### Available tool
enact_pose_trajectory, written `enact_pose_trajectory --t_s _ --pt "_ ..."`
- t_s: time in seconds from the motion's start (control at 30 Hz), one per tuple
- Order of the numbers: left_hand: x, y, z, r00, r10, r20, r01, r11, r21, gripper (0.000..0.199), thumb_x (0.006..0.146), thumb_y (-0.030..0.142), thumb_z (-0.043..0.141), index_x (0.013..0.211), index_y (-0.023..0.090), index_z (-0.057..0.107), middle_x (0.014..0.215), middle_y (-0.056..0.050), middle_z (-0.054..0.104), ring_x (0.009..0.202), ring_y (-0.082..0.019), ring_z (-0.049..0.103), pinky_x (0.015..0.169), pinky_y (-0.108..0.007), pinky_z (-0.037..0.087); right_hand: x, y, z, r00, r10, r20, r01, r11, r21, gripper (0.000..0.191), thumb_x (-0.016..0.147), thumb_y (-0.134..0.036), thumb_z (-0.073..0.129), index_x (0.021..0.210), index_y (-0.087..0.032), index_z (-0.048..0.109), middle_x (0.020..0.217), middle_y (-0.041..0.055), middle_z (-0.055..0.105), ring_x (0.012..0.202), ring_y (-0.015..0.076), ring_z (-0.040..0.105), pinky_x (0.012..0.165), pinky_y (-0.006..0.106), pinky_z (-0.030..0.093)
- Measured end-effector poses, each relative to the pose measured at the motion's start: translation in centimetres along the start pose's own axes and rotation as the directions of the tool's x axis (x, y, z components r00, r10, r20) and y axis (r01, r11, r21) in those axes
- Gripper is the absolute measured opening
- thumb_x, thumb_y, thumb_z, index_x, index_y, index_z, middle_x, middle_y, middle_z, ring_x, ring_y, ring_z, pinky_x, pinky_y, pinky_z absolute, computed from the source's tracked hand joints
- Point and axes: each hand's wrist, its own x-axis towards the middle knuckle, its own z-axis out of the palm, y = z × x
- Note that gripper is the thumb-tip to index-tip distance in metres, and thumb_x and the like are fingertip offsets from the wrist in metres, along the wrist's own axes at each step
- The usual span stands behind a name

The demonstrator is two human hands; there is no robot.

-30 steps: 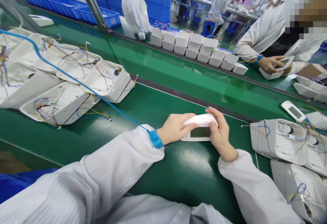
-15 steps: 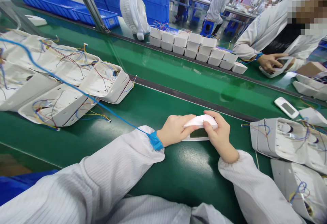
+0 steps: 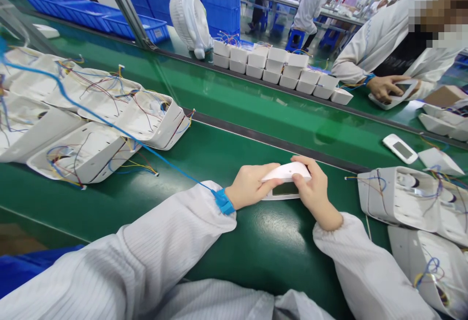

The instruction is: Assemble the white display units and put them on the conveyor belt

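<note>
Both of my hands hold a white plastic cover (image 3: 287,171) with a curved edge and a dark window, just above the green bench. My left hand (image 3: 252,185) pinches its left end, fingers behind and thumb in front. At the right end my right hand (image 3: 314,186) is closed, its thumb on the front beside the window. A small dot shows on the curved edge. The cover's far side is hidden by my fingers. A blue wrist strap (image 3: 224,201) with a coiled blue cord (image 3: 146,145) is on my left wrist.
White housings (image 3: 149,115) with loose wires stand in rows at left; more housings (image 3: 398,198) are at right. A white cover with a dark window (image 3: 400,148) lies on the green belt (image 3: 256,101). Across it are stacked white boxes (image 3: 272,69), a fan (image 3: 190,18) and a co-worker's hand (image 3: 383,88).
The loose cover and the white piece beside it on the belt have shifted left. My right thumb has slid slightly, and a small dot now shows on the held cover.
</note>
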Motion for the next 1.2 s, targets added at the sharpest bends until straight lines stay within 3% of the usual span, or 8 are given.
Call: enact_pose_trajectory --t_s 0.17,0.37,0.53,0.63,0.7,0.8,1.0,1.2 --pt "0.1 -0.5 0.5 0.979 -0.189 -0.076 0.174 0.970 -0.167 0.033 0.094 0.040 0.050 0.115 0.020 0.067 0.110 -0.005 0.075 0.096 -0.019 0.071 0.086 -0.029 0.055 0.4 0.9 0.2 0.992 0.096 0.085 -0.087 0.990 -0.112 0.056 0.084 -0.064 0.056 0.120 -0.020 0.062 0.110 0.0118 0.072 0.097 0.0302 0.069 0.084 0.042 0.054" --pt "0.1 -0.1 0.7 0.979 -0.202 -0.024 0.195 0.966 -0.170 0.035 0.093 0.040 0.052 0.120 0.021 0.063 0.112 -0.005 0.074 0.095 -0.019 0.071 0.088 -0.032 0.055 0.8 1.6 -0.4 0.991 0.103 0.086 -0.091 0.987 -0.131 0.058 0.079 -0.069 0.059 0.112 -0.022 0.067 0.099 0.0088 0.075 0.086 0.0289 0.070 0.077 0.040 0.055" --pt "0.5 -0.9 0.5 0.965 -0.257 -0.049 0.234 0.932 -0.277 0.034 0.093 0.041 0.052 0.116 0.020 0.066 0.112 -0.006 0.074 0.099 -0.021 0.069 0.089 -0.033 0.054 0.6 2.0 0.2 0.989 0.124 0.079 -0.133 0.984 0.118 0.071 0.083 -0.071 0.053 0.133 -0.020 0.056 0.127 0.0132 0.065 0.112 0.0299 0.064 0.096 0.044 0.050" --pt "0.8 -1.3 0.7 0.912 -0.381 -0.153 0.291 0.863 -0.414 0.040 0.095 0.048 0.048 0.114 0.017 0.064 0.106 -0.008 0.073 0.088 -0.019 0.069 0.076 -0.031 0.055 0.4 2.4 0.9 0.980 0.168 0.110 -0.197 0.908 0.370 0.082 0.078 -0.075 0.057 0.138 -0.021 0.049 0.132 0.0140 0.062 0.118 0.0302 0.061 0.097 0.047 0.051" --pt "1.0 -1.4 0.8 0.884 -0.428 -0.189 0.304 0.833 -0.462 0.046 0.095 0.052 0.044 0.117 0.016 0.061 0.103 -0.008 0.072 0.081 -0.018 0.067 0.070 -0.029 0.054 0.3 2.5 1.2 0.954 0.184 0.236 -0.269 0.872 0.410 0.074 0.073 -0.069 0.067 0.128 -0.020 0.057 0.126 0.0132 0.066 0.114 0.0310 0.064 0.095 0.048 0.052" --pt "1.1 -1.3 0.9 0.908 -0.384 -0.167 0.283 0.857 -0.431 0.046 0.097 0.053 0.039 0.119 0.017 0.059 0.111 -0.009 0.070 0.096 -0.020 0.066 0.084 -0.032 0.054 0.0 2.3 1.4 0.917 0.230 0.325 -0.334 0.889 0.314 0.051 0.075 -0.056 0.074 0.109 -0.019 0.067 0.109 0.0112 0.073 0.101 0.0302 0.068 0.090 0.047 0.054" --pt "0.7 -1.8 0.8 0.957 -0.159 -0.243 0.090 0.958 -0.272 0.083 0.082 0.064 0.060 0.147 0.020 0.032 0.149 -0.018 0.042 0.134 -0.030 0.046 0.113 -0.047 0.037 -0.4 1.7 0.9 0.997 0.041 0.060 -0.048 0.992 0.113 0.046 0.078 -0.048 0.074 0.115 -0.022 0.064 0.105 0.0077 0.069 0.094 0.0257 0.065 0.083 0.041 0.052" --pt "0.7 -2.0 0.0 0.958 -0.021 -0.286 -0.015 0.992 -0.123 0.093 0.066 0.064 0.076 0.143 0.026 0.039 0.152 -0.018 0.041 0.141 -0.037 0.039 0.117 -0.058 0.026 -0.4 0.9 0.4 0.973 -0.229 0.026 0.230 0.972 -0.054 0.046 0.083 -0.051 0.070 0.119 -0.023 0.065 0.100 0.0085 0.069 0.087 0.0242 0.064 0.075 0.038 0.054"
